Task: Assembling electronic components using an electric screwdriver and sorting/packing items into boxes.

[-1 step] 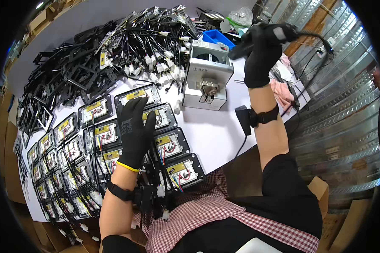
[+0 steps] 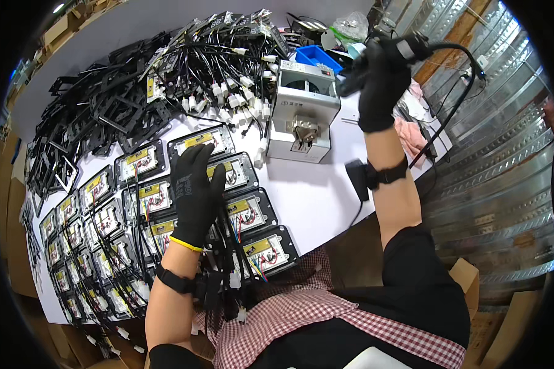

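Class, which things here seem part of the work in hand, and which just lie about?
Apparently in the work:
black corded handheld tool, gripped by the black-gloved right hand;
rectangular black-cased units with coloured wires, around the black-gloved left hand;
boxy silver-grey machine.

Apparently just lying about:
crumpled pink cloth;
crumpled clear plastic bag.
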A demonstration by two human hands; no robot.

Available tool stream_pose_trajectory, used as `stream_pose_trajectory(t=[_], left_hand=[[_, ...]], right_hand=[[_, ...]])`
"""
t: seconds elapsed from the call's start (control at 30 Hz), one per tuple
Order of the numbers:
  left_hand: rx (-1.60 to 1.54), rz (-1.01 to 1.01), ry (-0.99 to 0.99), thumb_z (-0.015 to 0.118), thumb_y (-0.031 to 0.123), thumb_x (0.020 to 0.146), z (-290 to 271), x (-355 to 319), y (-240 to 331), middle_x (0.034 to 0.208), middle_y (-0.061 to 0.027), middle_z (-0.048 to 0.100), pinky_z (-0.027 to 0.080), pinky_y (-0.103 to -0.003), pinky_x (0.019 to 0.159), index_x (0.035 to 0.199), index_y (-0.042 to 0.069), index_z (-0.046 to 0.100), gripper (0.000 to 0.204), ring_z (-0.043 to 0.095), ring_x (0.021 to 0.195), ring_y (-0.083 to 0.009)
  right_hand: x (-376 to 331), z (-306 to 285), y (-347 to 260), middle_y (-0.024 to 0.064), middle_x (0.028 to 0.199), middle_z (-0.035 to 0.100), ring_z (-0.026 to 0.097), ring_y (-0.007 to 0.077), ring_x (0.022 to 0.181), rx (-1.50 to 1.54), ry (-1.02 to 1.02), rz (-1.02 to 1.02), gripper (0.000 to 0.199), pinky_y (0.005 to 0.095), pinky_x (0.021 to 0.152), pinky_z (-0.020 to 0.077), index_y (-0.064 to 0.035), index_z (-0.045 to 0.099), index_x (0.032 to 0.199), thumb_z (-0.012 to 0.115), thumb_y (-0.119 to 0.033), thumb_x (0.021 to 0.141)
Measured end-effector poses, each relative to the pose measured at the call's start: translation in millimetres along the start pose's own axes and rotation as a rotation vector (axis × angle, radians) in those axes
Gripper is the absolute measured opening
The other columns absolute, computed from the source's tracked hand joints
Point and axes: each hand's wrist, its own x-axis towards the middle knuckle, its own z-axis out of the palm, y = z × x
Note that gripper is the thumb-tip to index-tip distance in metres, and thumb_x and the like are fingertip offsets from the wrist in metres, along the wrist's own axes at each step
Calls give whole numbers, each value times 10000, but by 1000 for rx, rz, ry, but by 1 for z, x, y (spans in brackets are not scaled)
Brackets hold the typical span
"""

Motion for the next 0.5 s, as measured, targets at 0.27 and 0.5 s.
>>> stream_pose_trajectory(t=[0.27, 0.5], left_hand=[[195, 186, -11, 680, 184, 805, 28, -12, -32, 1242, -196, 532, 362, -492, 1010, 1251, 12, 519, 505, 491, 1172, -372], [220, 151, -45, 654, 273, 832, 47, -19, -32, 1332, -255, 481, 306, -524, 1055, 1280, -42, 487, 572, 431, 1249, -417]], right_hand=[[-35, -15, -59, 64, 743, 572, 581, 129, 662, 282, -119, 74, 186, 281, 601, 511, 3, 535, 952, 624, -144, 881], [-78, 0, -41, 62, 728, 544, 551, 147, 636, 104, -263, 243, 207, 280, 598, 480, -35, 483, 1049, 571, -37, 862]])
